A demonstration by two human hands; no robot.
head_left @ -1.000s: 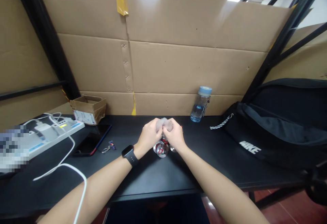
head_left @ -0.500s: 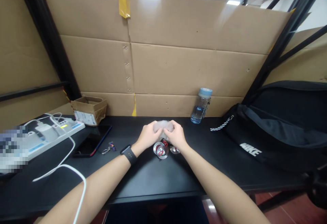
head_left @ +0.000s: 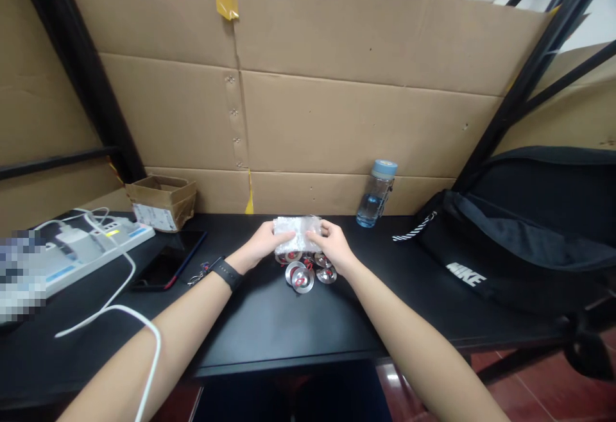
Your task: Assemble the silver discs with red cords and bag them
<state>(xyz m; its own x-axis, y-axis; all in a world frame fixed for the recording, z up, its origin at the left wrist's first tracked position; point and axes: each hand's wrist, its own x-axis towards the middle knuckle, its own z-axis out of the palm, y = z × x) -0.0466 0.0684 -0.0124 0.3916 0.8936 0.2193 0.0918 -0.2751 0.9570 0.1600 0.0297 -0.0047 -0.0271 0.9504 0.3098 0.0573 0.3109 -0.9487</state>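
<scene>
Between my two hands is a whitish, see-through plastic bag (head_left: 298,233) that looks like bubble wrap, spread flat and tilted. My left hand (head_left: 260,244) grips its left edge, thumb on the near face. At the right edge, my right hand (head_left: 335,249) pinches it in the same way. Just below and partly behind the bag lie several shiny round metal discs with red cord, like small finger cymbals (head_left: 302,279); the bag hides some of them. A black watch (head_left: 227,273) is on my left wrist.
On the left are a power strip (head_left: 103,249) with white cables, a phone (head_left: 168,260), a small keyring (head_left: 198,274) and an open cardboard box (head_left: 163,201). A water bottle (head_left: 376,193) stands by the cardboard wall (head_left: 308,127). A black backpack (head_left: 505,249) fills the right side.
The plastic bag has gone from bunched up to spread wide, and my hands have moved apart. More of the metal discs show below it. The camera view has shifted slightly.
</scene>
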